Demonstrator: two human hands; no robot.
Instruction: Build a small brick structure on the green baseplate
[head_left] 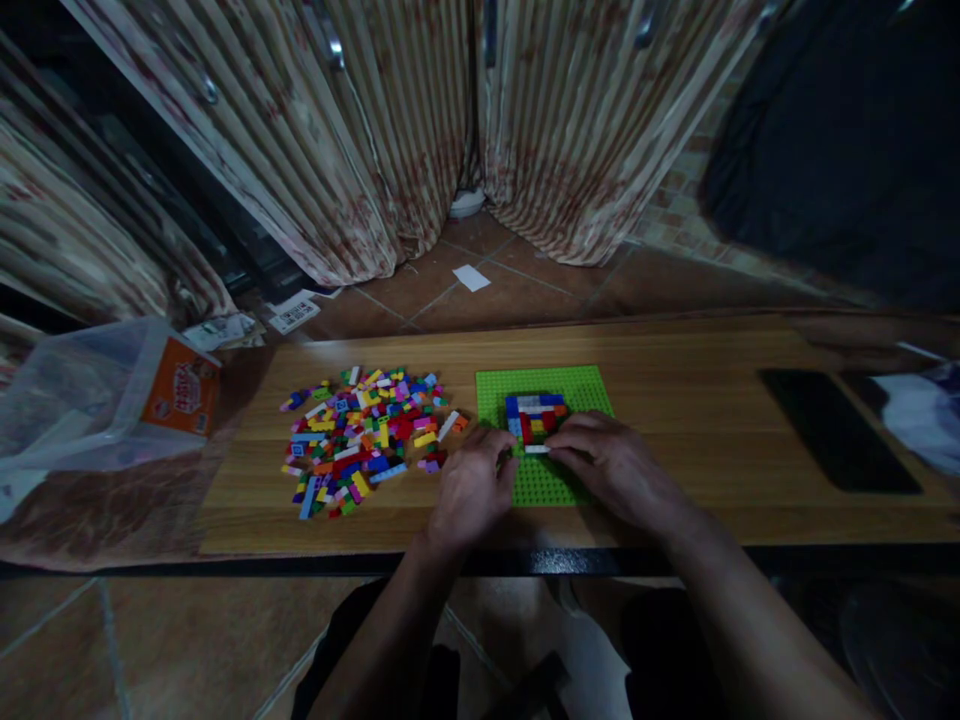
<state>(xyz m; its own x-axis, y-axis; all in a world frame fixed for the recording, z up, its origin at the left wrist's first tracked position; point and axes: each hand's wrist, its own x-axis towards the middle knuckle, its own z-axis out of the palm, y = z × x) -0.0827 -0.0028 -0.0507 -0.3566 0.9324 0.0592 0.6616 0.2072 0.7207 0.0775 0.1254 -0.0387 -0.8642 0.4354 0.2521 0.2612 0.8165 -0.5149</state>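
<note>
On a green studded baseplate (551, 490) sits a small block of toy bricks (535, 404) in blue, white, red, yellow and orange. A white brick (536, 449) lies along its near side. My right hand (611, 460) comes in from the right, thumb and finger closed at the right end of that white brick. At the near left corner of the build is my left hand (476, 485). Its index finger and thumb are bent and a little apart, with no brick visible between them. The left hand's other fingers are partly hidden.
Left of the baseplate a pile of loose mixed bricks (360, 430) spreads over the wooden table (697, 400). A clear plastic tub (90, 390) with an orange label stands beyond the table's left end. To the right lies a dark flat rectangular object (836, 430). Patterned curtains (405, 120) hang behind.
</note>
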